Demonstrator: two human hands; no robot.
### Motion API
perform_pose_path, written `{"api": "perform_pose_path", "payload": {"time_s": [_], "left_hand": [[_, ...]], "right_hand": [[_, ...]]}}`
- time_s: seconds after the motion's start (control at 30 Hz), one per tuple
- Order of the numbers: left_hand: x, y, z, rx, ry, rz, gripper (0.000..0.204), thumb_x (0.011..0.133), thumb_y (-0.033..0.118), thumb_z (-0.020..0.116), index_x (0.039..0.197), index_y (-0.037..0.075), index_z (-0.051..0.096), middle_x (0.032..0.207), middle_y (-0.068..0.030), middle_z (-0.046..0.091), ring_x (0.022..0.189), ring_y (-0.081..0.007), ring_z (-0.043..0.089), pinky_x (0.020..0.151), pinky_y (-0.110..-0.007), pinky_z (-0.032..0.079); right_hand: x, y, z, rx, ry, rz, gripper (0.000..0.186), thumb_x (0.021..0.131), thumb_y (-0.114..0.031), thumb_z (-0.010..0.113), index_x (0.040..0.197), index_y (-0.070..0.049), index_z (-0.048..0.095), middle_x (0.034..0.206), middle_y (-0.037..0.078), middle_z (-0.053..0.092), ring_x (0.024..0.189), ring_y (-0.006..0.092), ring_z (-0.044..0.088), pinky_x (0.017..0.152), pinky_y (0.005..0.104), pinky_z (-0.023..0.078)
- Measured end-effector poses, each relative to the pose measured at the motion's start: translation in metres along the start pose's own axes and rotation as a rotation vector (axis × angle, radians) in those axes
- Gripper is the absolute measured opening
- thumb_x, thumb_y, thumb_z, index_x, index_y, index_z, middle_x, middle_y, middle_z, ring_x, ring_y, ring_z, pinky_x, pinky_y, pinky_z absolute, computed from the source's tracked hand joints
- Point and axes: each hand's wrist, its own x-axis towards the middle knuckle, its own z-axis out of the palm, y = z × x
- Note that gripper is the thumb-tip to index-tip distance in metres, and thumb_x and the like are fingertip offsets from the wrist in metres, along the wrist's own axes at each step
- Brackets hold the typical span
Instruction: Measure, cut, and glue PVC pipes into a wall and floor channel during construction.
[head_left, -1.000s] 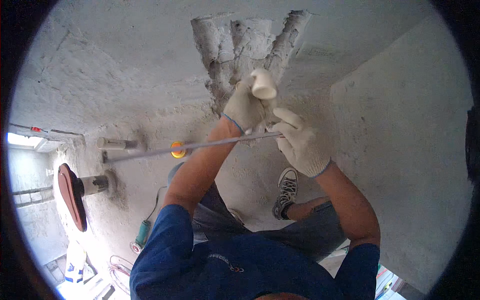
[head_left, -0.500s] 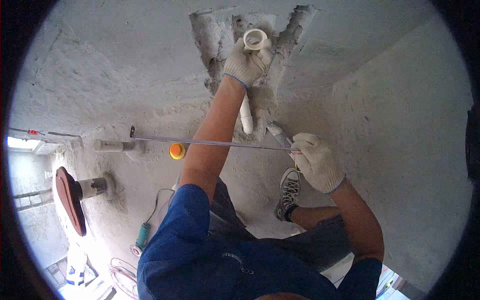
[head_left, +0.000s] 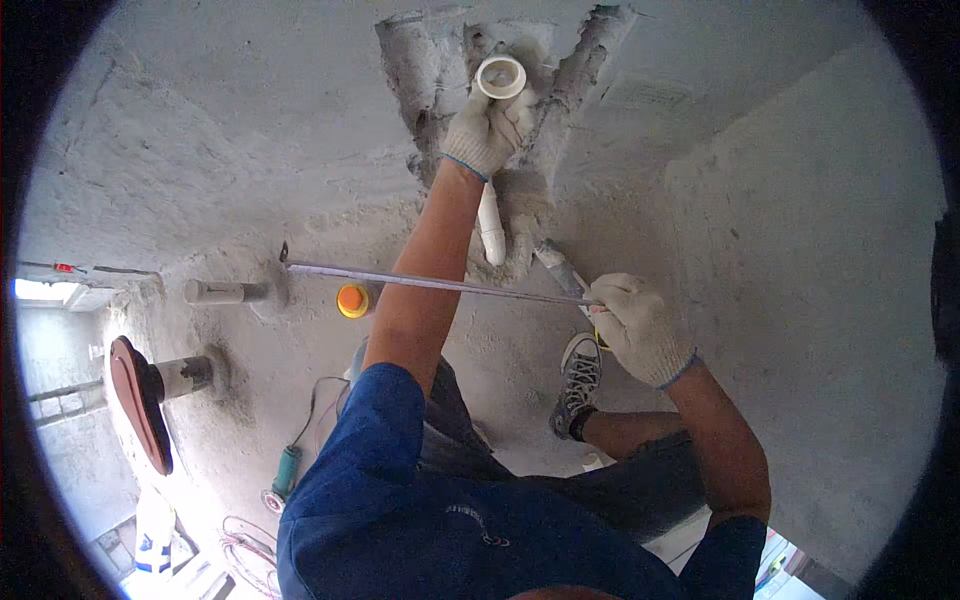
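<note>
In a knitted white glove, my left hand (head_left: 488, 132) is closed round a white plastic pipe fitting (head_left: 501, 77) with a round open mouth, held in front of the chiselled recess in the wall. My gloved right hand (head_left: 640, 325) grips a tape measure, whose case is mostly hidden by the fingers. The pulled-out metal blade (head_left: 400, 281) runs leftward across my left forearm, and its hooked end hangs free above the floor. Below my left wrist a white pipe (head_left: 491, 230) comes down from the recess. A grey-white pipe stub (head_left: 558, 265) lies close to my right hand.
A yellow-and-orange round object (head_left: 353, 300) sits on the floor beside my left forearm. Farther left stand a capped pipe stub (head_left: 225, 292) and another pipe (head_left: 187, 376) with a brown cover (head_left: 140, 405). A green angle grinder (head_left: 286, 470) with its cord lies at lower left.
My left hand and the fitting have shifted slightly up and left, and the fitting's mouth is tilted a little differently. The blade's hooked end has moved right and turned; my right hand is slightly lower.
</note>
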Motion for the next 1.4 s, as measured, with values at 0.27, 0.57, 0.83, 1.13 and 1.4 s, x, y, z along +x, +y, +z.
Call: {"api": "perform_pose_path", "payload": {"time_s": [0.27,0.57,0.83,1.13,1.4], "left_hand": [[0.002,-0.002,-0.009,-0.013,0.026,-0.027,0.041,0.108,0.037,0.054,0.13,0.003,0.06,0.119,-0.0144,0.07,0.097,-0.0291,0.071,0.077,-0.042,0.06],[0.007,-0.006,-0.019,-0.006,0.018,-0.013,0.047,0.108,0.042,0.051,0.135,0.004,0.058,0.13,-0.0184,0.067,0.114,-0.033,0.069,0.081,-0.041,0.061],[0.005,-0.01,-0.009,0.166,0.111,0.085,0.053,0.108,0.043,0.051,0.14,0.002,0.053,0.136,-0.0224,0.063,0.121,-0.0357,0.066,0.087,-0.044,0.061],[0.011,-0.015,-0.011,-0.073,-0.024,0.077,0.045,0.109,0.037,0.053,0.138,0.003,0.055,0.133,-0.021,0.065,0.12,-0.0376,0.065,0.086,-0.046,0.06],[0.009,-0.015,-0.017,-0.152,-0.073,0.036,0.042,0.108,0.035,0.055,0.137,0.005,0.056,0.132,-0.0196,0.066,0.114,-0.0355,0.068,0.084,-0.045,0.06]], "right_hand": [[-0.004,0.006,-0.003,-0.002,-0.092,0.094,0.024,0.096,-0.017,0.062,0.109,0.003,0.069,0.104,0.021,0.07,0.09,0.0372,0.07,0.082,0.0444,0.055],[-0.006,0.009,-0.024,0.152,-0.255,0.414,0.035,0.1,-0.028,0.058,0.1,0.004,0.07,0.093,0.021,0.067,0.085,0.0378,0.067,0.077,0.0457,0.051],[-0.008,0.016,-0.021,0.088,-0.276,0.316,0.04,0.102,-0.033,0.055,0.098,0.005,0.069,0.091,0.024,0.066,0.082,0.0388,0.066,0.076,0.0475,0.05],[-0.008,0.022,-0.032,-0.036,-0.455,0.592,0.039,0.101,-0.033,0.056,0.092,0.002,0.07,0.081,0.023,0.066,0.072,0.0343,0.065,0.067,0.0474,0.05],[-0.019,0.046,-0.04,-0.071,-0.541,0.615,0.04,0.096,-0.037,0.058,0.093,0.001,0.072,0.082,0.018,0.069,0.07,0.0308,0.065,0.067,0.0447,0.051]]}}
